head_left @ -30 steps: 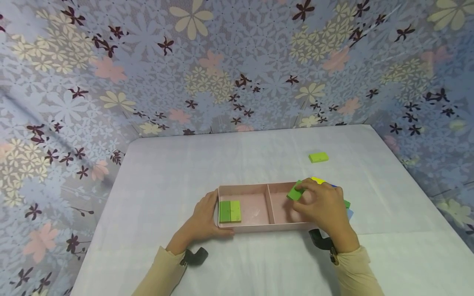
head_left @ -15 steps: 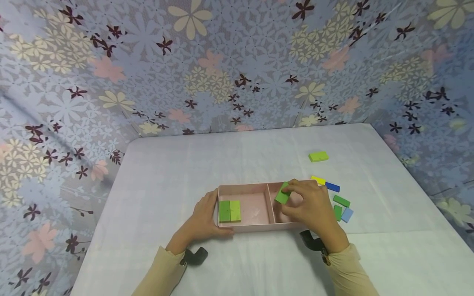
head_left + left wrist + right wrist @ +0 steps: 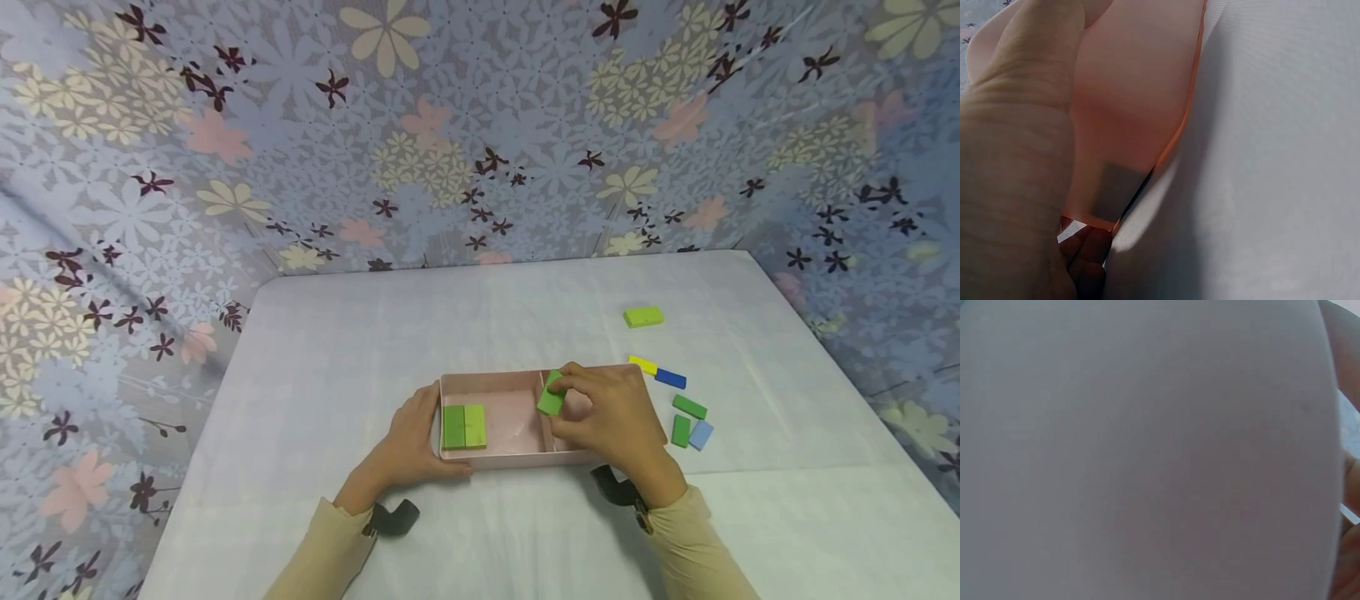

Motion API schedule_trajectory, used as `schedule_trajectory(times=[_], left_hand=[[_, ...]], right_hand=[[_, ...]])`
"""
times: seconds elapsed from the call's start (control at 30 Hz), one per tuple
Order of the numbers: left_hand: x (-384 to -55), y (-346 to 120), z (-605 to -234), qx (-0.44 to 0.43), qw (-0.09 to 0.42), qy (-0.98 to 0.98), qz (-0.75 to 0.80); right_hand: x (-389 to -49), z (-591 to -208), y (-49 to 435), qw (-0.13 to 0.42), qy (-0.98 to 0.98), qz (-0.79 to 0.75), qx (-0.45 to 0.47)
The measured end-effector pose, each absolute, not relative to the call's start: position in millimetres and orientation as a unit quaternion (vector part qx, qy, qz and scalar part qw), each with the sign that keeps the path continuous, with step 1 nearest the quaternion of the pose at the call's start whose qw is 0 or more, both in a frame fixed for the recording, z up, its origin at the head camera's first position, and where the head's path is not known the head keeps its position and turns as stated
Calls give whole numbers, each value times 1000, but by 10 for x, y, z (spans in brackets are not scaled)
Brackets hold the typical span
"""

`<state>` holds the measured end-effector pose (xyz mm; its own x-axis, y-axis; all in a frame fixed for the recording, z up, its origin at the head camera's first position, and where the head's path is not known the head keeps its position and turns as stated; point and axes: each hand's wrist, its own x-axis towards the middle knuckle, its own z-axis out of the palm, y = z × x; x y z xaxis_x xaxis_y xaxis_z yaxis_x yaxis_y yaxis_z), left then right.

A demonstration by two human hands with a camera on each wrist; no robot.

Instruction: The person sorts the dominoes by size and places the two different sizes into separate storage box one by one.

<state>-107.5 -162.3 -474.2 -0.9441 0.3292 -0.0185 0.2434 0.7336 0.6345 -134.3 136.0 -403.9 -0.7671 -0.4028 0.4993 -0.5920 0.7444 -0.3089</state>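
A pale pink box point(image 3: 502, 459) with one divider stands on the table in the head view. My left hand point(image 3: 407, 442) grips its left end, thumb along the front wall; in the left wrist view the box wall point(image 3: 1141, 75) runs beside the thumb. Between thumb and fingertips, my right hand point(image 3: 617, 415) pinches a green block point(image 3: 551, 395) that overlaps the divider. A darker green block point(image 3: 454, 427) and a lime block point(image 3: 476, 426) lie side by side in the left compartment. The right wrist view is mostly filled by a blurred pinkish surface point(image 3: 1160, 450).
Right of the box lie a yellow block point(image 3: 642, 364), a dark blue block point(image 3: 671, 378), two green blocks point(image 3: 689, 407) and a light blue block point(image 3: 701, 435). Farther back is a lime block point(image 3: 643, 317). A flowered cloth point(image 3: 450, 125) hangs behind the white-covered table point(image 3: 345, 350).
My right hand has moved left with the green block, from over the right compartment to the divider, uncovering the blocks on the right. The left hand has stayed at the box's end.
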Motion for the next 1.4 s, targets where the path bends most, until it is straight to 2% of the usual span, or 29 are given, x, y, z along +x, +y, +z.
schedule_trajectory(times=[0.23, 0.77, 1.4], left_hand=[[-1085, -1631, -4769, 164, 53, 927, 333], [-1107, -1663, -4774, 165, 50, 930, 326], [-1121, -1672, -4790, 169, 61, 930, 322]], right_hand=[[-1338, -4084, 1200, 150, -904, 276, 289], [-1397, -4154, 971, 132, -913, 243, 299], [-1430, -4208, 808, 5, -910, 239, 338]])
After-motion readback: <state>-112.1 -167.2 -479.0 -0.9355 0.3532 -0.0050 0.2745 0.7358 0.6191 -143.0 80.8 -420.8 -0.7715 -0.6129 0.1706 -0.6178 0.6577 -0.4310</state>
